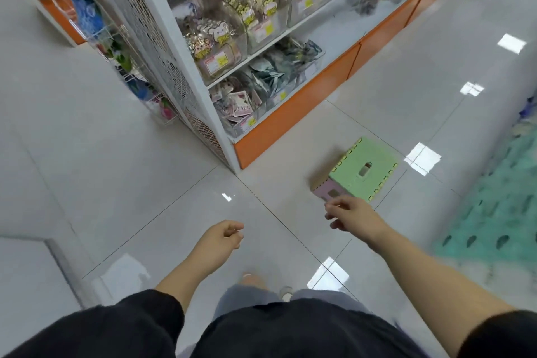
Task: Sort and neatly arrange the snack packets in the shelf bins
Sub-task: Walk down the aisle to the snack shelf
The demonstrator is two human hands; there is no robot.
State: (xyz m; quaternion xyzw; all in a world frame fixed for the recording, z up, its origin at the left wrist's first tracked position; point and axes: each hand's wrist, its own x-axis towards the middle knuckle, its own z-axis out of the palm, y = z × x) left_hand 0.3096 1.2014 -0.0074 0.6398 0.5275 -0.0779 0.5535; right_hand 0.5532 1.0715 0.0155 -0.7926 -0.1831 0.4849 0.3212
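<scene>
Your snack packets (pixel 215 38) sit in the clear shelf bins (pixel 313 62) of the white shelf (pixel 189 67), well apart from both hands. Your left hand (pixel 223 237) hangs over the floor (pixel 116 183) with its fingers loosely curled, holding nothing. Your right hand (pixel 351 215) reaches out near the green and pink folding stool (pixel 363 171), fingers relaxed and also empty. You cannot tell from here whether it touches the stool.

Expect the packets to be light and soft-sided. The clear bags with cartoon header cards look crinkly and slippery, and whatever is inside may crush, so pinch them by the stiffer card top or the sealed edge, not across the belly. The grey-green pouches (pixel 270 73) on the lower shelf lie jumbled and look puffy; lift those by a corner seam or cup several loosely. The flat pink and white packets (pixel 236 107) in the lowest bin look thin and stiffer; they should stack well if you square their edges between both palms. The bins are probably rigid plastic, so steady one by its rim while you sort.

As for writing, the bin fronts carry price tags (pixel 222 60) with yellow and pink patches, and the header cards show yellow lettering, but all print is too small and blurred to read. No brand can be made out.
</scene>
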